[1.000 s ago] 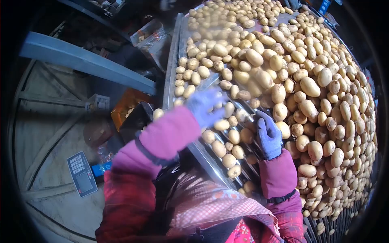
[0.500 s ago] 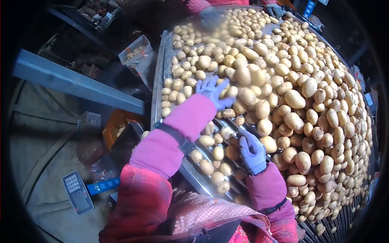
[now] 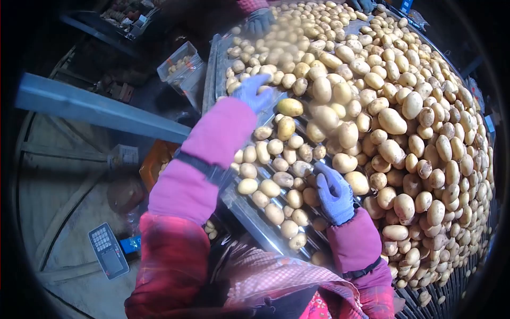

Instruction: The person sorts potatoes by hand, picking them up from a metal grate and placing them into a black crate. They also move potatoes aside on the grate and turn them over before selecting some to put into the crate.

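My left hand [image 3: 253, 94], in a purple glove, is over the left side of the sorting table, fingers apart and slightly blurred, beside small potatoes. My right hand [image 3: 334, 194], also gloved, rests at the edge of the big potato heap [image 3: 409, 159], thumb and fingers apart, with nothing visible in it. Between and below the hands, loose potatoes [image 3: 274, 213] lie on metal rollers. A greenish-yellow potato [image 3: 290, 107] sits just right of my left hand.
Across the table a co-worker's gloved hand [image 3: 260, 21] touches potatoes. A metal beam [image 3: 101, 109] crosses at left. Beyond the table's left edge are a plastic crate [image 3: 183, 66] of potatoes, an orange container [image 3: 155, 162] and a scale display [image 3: 108, 251].
My left hand has moved up and left, and more potatoes lie on the rollers below it. My right hand has barely shifted. The co-worker's hand has moved left.
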Motion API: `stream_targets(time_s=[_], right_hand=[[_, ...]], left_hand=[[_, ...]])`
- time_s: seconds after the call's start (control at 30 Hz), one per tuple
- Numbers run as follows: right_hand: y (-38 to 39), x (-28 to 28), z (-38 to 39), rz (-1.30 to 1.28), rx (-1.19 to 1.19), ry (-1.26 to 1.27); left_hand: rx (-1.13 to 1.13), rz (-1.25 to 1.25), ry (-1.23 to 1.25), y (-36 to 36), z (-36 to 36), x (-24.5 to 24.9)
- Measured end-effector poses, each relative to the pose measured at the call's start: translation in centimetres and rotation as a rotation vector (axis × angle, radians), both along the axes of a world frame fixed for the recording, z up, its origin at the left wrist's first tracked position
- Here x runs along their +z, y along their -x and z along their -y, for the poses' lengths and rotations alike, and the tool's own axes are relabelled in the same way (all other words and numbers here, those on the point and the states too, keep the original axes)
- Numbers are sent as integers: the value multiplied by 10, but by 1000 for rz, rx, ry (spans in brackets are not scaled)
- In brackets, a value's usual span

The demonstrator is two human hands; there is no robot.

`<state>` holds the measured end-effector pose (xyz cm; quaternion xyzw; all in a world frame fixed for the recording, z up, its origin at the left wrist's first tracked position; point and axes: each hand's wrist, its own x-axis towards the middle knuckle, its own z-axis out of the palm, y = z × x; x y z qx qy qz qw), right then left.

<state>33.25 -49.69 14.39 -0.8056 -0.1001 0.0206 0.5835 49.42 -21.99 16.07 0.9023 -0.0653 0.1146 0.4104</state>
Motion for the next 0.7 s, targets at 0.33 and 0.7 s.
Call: stream_targets(time_s=[0.33, 0.7], right_hand=[[-3, 12, 3, 0, 52, 92], [-2, 8, -2, -80, -3, 23]], left_hand=[[-81, -51, -376, -65, 3, -16], [-340, -473, -473, -29, 41, -24]])
